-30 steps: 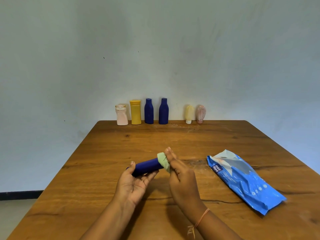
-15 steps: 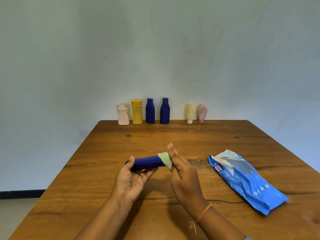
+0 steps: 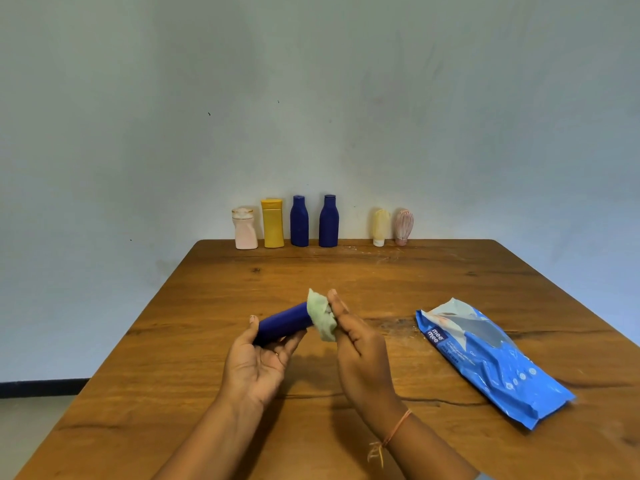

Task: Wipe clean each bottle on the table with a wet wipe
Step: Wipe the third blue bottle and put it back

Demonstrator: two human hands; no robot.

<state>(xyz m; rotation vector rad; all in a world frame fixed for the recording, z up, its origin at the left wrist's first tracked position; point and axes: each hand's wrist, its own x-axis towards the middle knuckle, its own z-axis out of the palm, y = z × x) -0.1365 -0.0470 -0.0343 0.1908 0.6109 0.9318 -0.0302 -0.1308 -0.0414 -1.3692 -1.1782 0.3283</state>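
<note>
My right grip (image 3: 360, 348), pinching the wet wipe (image 3: 322, 315), has twisted further round the end of the blue bottle (image 3: 282, 322) held in my left grip (image 3: 258, 365), so this one is probably nearly clean.

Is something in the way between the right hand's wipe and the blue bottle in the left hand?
Nothing visible does. The right hand holds the green wipe directly against one end of the blue bottle, and the left hand grips the other end.
</note>
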